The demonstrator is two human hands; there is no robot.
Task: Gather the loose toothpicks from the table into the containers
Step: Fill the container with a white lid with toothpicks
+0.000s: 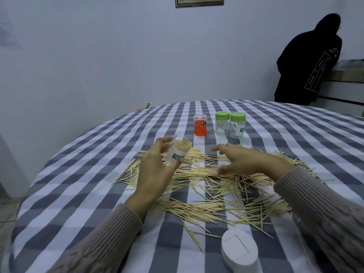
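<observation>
On a checked tablecloth (82,174) toothpicks (212,186) lie strewn from mid-table to the near edge. The left hand (155,170) grips an open, part-filled jar (177,150), tilted; the right hand (244,160) hovers spread, holding nothing. Filling looks underway; next, pinch a bundle and feed it in.

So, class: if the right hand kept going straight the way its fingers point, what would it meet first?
Probably the loose toothpicks just beyond the right hand; further left is the held container, though depth is unclear.
</observation>
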